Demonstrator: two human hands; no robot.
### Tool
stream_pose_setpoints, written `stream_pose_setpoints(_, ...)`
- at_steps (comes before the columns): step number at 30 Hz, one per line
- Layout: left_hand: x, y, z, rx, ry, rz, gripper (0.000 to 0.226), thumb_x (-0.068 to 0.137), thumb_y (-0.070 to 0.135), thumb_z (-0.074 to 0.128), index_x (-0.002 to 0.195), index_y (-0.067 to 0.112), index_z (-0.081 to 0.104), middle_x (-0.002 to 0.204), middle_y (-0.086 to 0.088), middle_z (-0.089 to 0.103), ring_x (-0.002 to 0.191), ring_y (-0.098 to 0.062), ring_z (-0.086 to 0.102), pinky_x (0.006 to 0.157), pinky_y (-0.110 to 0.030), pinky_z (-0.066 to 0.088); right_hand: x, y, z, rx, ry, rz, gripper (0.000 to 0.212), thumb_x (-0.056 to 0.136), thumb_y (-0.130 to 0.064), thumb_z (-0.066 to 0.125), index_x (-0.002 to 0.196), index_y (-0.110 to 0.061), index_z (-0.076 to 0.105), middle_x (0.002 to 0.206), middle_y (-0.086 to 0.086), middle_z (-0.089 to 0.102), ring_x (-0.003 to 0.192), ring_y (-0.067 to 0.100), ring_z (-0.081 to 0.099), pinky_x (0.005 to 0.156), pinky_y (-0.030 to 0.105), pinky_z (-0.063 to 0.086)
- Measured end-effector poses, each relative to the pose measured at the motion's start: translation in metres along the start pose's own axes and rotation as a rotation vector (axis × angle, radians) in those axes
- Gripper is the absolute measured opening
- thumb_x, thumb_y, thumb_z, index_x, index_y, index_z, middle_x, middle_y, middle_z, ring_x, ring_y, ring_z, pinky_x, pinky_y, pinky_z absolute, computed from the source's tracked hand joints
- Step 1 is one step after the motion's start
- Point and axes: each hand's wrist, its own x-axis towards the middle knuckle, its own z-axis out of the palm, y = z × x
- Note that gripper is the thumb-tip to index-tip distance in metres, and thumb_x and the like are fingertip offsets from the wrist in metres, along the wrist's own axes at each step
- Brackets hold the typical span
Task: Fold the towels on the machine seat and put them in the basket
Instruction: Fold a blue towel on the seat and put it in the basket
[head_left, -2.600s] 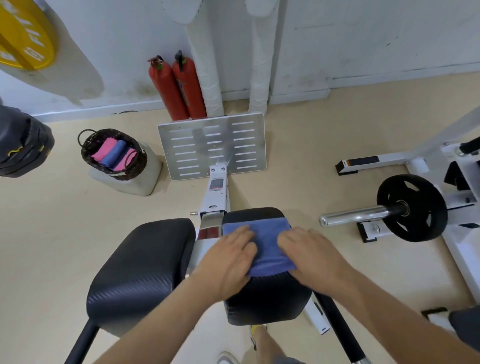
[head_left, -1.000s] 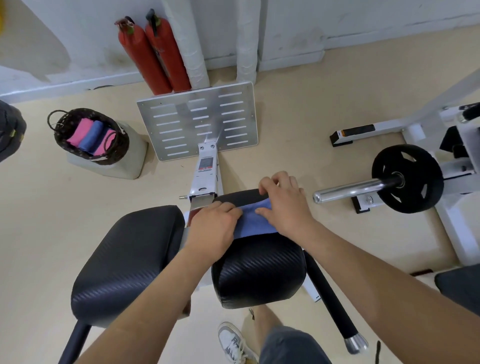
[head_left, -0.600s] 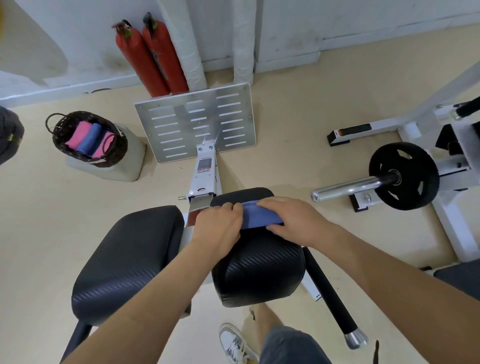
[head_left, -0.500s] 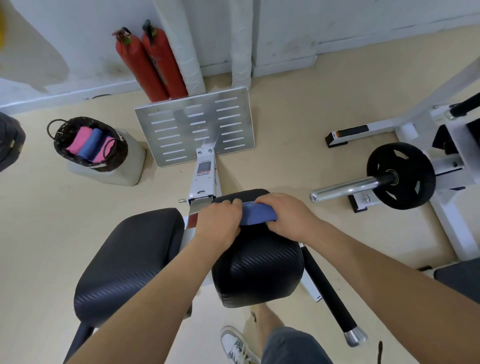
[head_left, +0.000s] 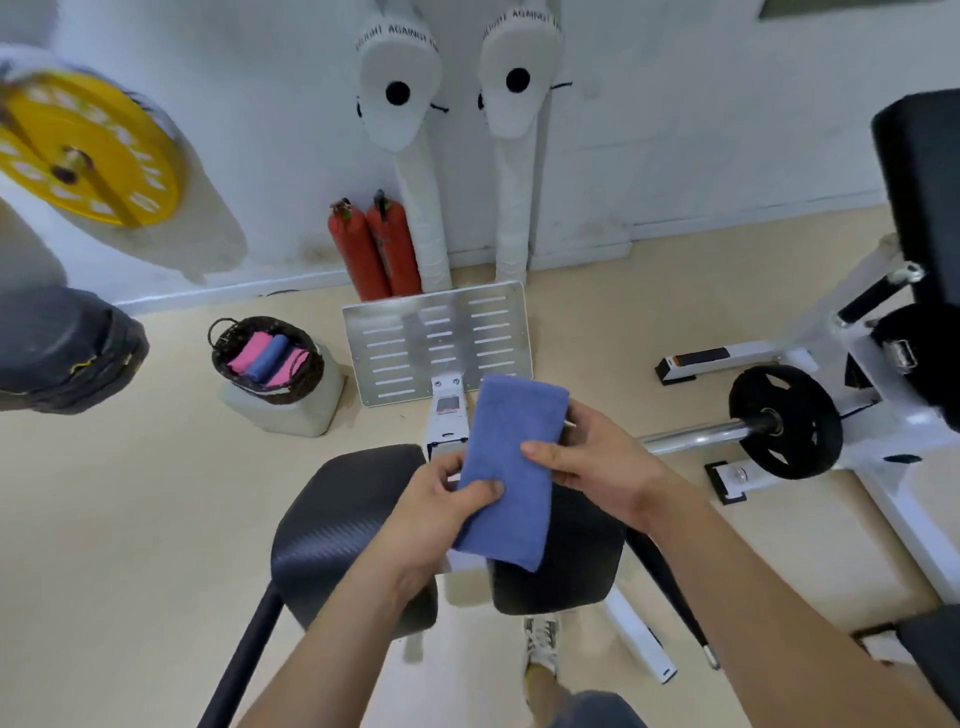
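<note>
A folded blue towel (head_left: 511, 462) is held up in the air above the two black seat pads (head_left: 343, 525) of the machine. My left hand (head_left: 441, 506) pinches its lower left edge with the thumb on top. My right hand (head_left: 592, 462) grips its right side, fingers behind the cloth. The dark wicker basket (head_left: 306, 376) stands on a pale block on the floor to the far left and holds two pink rolled towels and one blue one (head_left: 267, 356). No towel lies on the seat pads.
A metal footplate (head_left: 441, 338) stands beyond the seat, with two red extinguishers (head_left: 374, 249) against the wall. A barbell sleeve with a black plate (head_left: 784, 421) juts in from the right. A yellow plate (head_left: 83, 150) hangs at upper left.
The blue towel was being folded flat on the right seat pad. Both hands have now lifted it off the pad, and the head has tilted up.
</note>
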Motion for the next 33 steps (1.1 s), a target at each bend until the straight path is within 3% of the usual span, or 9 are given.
stream_pose_setpoints(3, -0.066, -0.016, -0.027, 0.066, 0.071, 0.158, 0.040, 0.083, 0.015, 0.071, 0.118, 0.023, 0.053, 0.114, -0.001, 0.068, 0.099, -0.011, 0.068, 0.077, -0.026, 0.054, -0.036, -0.004, 0.065, -0.246, 0.067, -0.129, 0.052, 0.074, -0.016, 0.081, 0.121, -0.021, 0.060, 0.114, -0.003, 0.070, 0.105, 0.013, 0.066, 0.092, 0.040, 0.054)
stream_pose_setpoints(6, -0.137, -0.026, -0.070, 0.334, 0.267, 0.480, 0.070, 0.072, 0.024, 0.079, 0.131, 0.031, 0.042, 0.128, 0.016, 0.055, 0.116, 0.002, 0.054, 0.093, -0.019, 0.045, -0.077, -0.009, 0.141, -0.533, 0.046, -0.265, 0.049, 0.071, -0.011, 0.081, 0.114, -0.027, 0.064, 0.106, -0.011, 0.070, 0.096, 0.003, 0.065, 0.086, 0.027, 0.054)
stream_pose_setpoints(9, -0.216, -0.026, -0.113, 0.591, 0.358, 0.636, 0.083, 0.067, 0.031, 0.082, 0.135, 0.036, 0.035, 0.124, 0.028, 0.044, 0.115, 0.013, 0.042, 0.095, -0.006, 0.033, -0.113, -0.011, 0.219, -0.846, -0.046, -0.400, 0.048, 0.069, -0.018, 0.081, 0.112, -0.033, 0.065, 0.103, -0.014, 0.068, 0.093, 0.000, 0.062, 0.080, 0.022, 0.051)
stream_pose_setpoints(12, -0.280, -0.032, -0.158, 0.731, 0.417, 0.656, 0.059, 0.068, 0.035, 0.081, 0.118, 0.043, 0.052, 0.108, 0.023, 0.058, 0.101, 0.004, 0.054, 0.086, -0.018, 0.044, -0.136, -0.008, 0.292, -1.029, -0.123, -0.505, 0.050, 0.068, -0.027, 0.080, 0.113, -0.033, 0.061, 0.106, -0.012, 0.064, 0.096, 0.007, 0.058, 0.084, 0.030, 0.051)
stream_pose_setpoints(15, -0.334, -0.044, -0.201, 0.675, 0.531, 0.608, 0.038, 0.065, 0.033, 0.074, 0.099, 0.040, 0.058, 0.092, 0.017, 0.065, 0.084, -0.004, 0.060, 0.073, -0.030, 0.051, -0.148, -0.008, 0.353, -1.025, -0.231, -0.562, 0.051, 0.069, -0.037, 0.076, 0.112, -0.036, 0.050, 0.104, -0.016, 0.057, 0.094, 0.006, 0.055, 0.082, 0.029, 0.050)
stream_pose_setpoints(18, -0.374, -0.056, -0.244, 0.682, 0.638, 0.623, 0.032, 0.070, 0.021, 0.066, 0.097, 0.035, 0.057, 0.091, 0.015, 0.064, 0.083, -0.008, 0.059, 0.074, -0.033, 0.051, -0.142, -0.002, 0.401, -1.145, -0.448, -0.505, 0.064, 0.073, -0.055, 0.069, 0.127, -0.040, 0.039, 0.111, -0.018, 0.051, 0.100, 0.005, 0.052, 0.088, 0.030, 0.047)
stream_pose_setpoints(22, -0.397, -0.069, -0.301, 0.717, 0.730, 0.608, 0.038, 0.078, 0.011, 0.061, 0.107, 0.034, 0.055, 0.102, 0.019, 0.061, 0.095, -0.004, 0.058, 0.082, -0.027, 0.048, -0.123, 0.017, 0.462, -1.356, -0.557, -0.534, 0.055, 0.083, -0.065, 0.050, 0.124, -0.031, 0.037, 0.108, -0.005, 0.061, 0.096, 0.022, 0.057, 0.085, 0.043, 0.048)
stream_pose_setpoints(29, -0.378, -0.071, -0.405, 0.684, 0.822, 0.524, 0.034, 0.087, 0.014, 0.055, 0.117, 0.030, 0.051, 0.113, 0.014, 0.057, 0.105, -0.004, 0.050, 0.092, -0.030, 0.043, -0.063, 0.037, 0.555, -1.203, -0.493, -0.597, 0.037, 0.091, -0.060, 0.038, 0.105, -0.026, 0.039, 0.092, 0.001, 0.061, 0.084, 0.027, 0.057, 0.077, 0.045, 0.047)
stream_pose_setpoints(33, -0.346, -0.055, -0.468, 0.677, 1.068, 0.510, 0.051, 0.081, 0.033, 0.069, 0.126, 0.031, 0.043, 0.120, 0.013, 0.044, 0.117, -0.013, 0.045, 0.098, -0.032, 0.039, -0.003, 0.047, 0.607, -0.592, -0.331, -0.340, 0.041, 0.080, -0.063, 0.043, 0.102, -0.030, 0.052, 0.099, -0.002, 0.067, 0.093, 0.020, 0.064, 0.087, 0.048, 0.050)
